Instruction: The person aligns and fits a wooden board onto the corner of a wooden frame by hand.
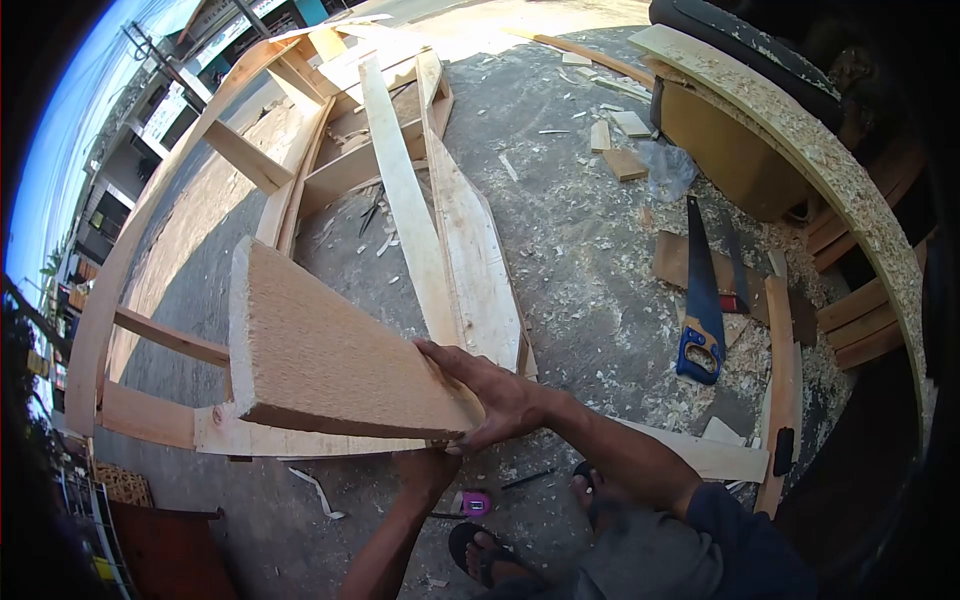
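Note:
A thick wooden board (330, 345) with a rough-sawn face is raised at a slant in front of me, its far end up to the left. My right hand (488, 398) is closed on the near end, the thumb along the upper edge and the fingers over the corner. Under that same end, my left hand (430, 464) grips from below, most of its fingers hidden by the board. Behind it stretches a large wooden frame (465, 240) of joined planks and curved pieces, lying on the ground.
A blue-handled handsaw (702, 310) lies to the right among shavings and offcuts (625, 165). A pink tape measure (473, 503) is on the ground near my sandalled foot (485, 555). A curved wooden strip (850, 190) covered in shavings arches along the right side.

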A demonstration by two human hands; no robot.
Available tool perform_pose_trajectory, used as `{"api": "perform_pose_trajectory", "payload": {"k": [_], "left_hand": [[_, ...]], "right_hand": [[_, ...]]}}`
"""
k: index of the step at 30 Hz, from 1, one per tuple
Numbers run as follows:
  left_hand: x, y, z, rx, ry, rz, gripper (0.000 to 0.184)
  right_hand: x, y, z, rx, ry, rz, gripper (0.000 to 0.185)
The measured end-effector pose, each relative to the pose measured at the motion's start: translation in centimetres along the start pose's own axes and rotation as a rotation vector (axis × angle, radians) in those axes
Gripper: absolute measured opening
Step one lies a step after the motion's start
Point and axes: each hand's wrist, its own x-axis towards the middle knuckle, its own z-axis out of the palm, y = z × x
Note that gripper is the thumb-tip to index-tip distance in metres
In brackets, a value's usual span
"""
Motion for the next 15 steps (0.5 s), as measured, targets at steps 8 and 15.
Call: {"api": "perform_pose_trajectory", "payload": {"k": [8, 15], "left_hand": [[0.5, 0.9, -1.0, -0.166, 0.017, -0.049, 0.056], [0.9, 1.5, -1.7, -0.123, 0.040, 0.020, 0.046]], "right_hand": [[0.1, 0.5, 0.2, 0.000, 0.025, -0.068, 0.133], [0.1, 0.4, 0.2, -0.039, 0.042, -0.091, 0.132]]}}
